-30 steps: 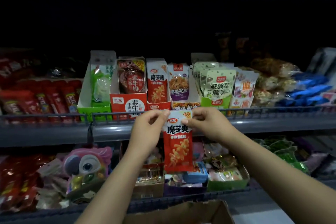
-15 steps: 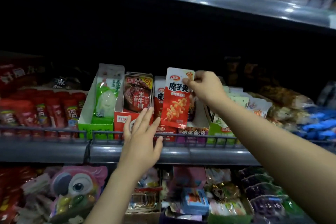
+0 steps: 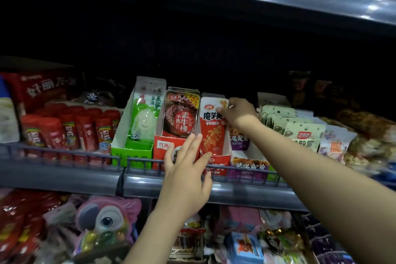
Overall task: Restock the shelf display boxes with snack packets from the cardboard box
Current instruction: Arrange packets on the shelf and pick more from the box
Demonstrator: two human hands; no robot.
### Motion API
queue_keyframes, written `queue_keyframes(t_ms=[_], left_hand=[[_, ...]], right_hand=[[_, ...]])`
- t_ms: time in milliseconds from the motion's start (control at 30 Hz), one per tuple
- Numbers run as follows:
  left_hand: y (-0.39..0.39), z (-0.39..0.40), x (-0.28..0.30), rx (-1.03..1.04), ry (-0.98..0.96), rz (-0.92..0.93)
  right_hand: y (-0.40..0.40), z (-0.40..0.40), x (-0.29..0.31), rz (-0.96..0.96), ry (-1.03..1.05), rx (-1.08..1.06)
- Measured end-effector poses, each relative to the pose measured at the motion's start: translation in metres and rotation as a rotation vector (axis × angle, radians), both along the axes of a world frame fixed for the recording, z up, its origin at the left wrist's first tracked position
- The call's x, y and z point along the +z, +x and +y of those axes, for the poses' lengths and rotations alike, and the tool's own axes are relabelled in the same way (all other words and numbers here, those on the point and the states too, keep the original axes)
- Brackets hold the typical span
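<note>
The red-and-white foil snack packet (image 3: pixel 212 126) is pinched at its top corner by the right hand (image 3: pixel 236 113) and stands in the red cardboard display box (image 3: pixel 216 159), which is steadied by the flat, spread left hand (image 3: pixel 186 169); it should be pushed down upright, label forward

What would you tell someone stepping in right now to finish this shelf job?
Right hand: pinches the top corner of the red konjac packet, which stands in its red display box on the upper shelf.
Left hand: open, fingers straight against the fronts of the red boxes, steadying them.
Done: this packet is in its box, though the grip is not yet released.
Left: let go, then fetch more packets. The cardboard box is out of view, so I cannot tell how many remain.
</note>
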State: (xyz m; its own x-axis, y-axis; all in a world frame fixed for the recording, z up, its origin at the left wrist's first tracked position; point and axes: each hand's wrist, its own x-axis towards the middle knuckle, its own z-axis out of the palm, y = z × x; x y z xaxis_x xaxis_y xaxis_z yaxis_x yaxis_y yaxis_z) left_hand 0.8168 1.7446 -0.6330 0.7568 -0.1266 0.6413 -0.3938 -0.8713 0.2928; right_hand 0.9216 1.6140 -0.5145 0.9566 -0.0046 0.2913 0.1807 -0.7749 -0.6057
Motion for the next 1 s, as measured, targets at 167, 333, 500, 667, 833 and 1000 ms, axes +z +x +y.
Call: queue_keyframes(t_ms=[167,333,500,667,833,1000], left_hand=[[0.001,0.001,-0.003,-0.010,0.007,0.001],[0.001,0.001,-0.004,-0.010,-0.001,0.001],[0.000,0.000,-0.004,-0.015,0.010,0.002],[-0.002,-0.002,-0.006,-0.020,-0.001,0.016],[-0.010,-0.005,-0.010,0.018,0.018,-0.007],[-0.030,-0.011,-0.025,-0.002,-0.057,0.009]], right_hand=[[0.008,-0.004,-0.014,-0.005,0.028,-0.049],[0.011,-0.007,-0.019,-0.036,0.057,-0.025],[0.011,-0.008,-0.023,-0.068,0.135,-0.046],[-0.005,-0.008,-0.032,-0.134,0.276,-0.037],[-0.045,-0.014,-0.046,-0.174,0.270,-0.009],[-0.089,-0.027,-0.076,-0.145,0.342,0.058]])
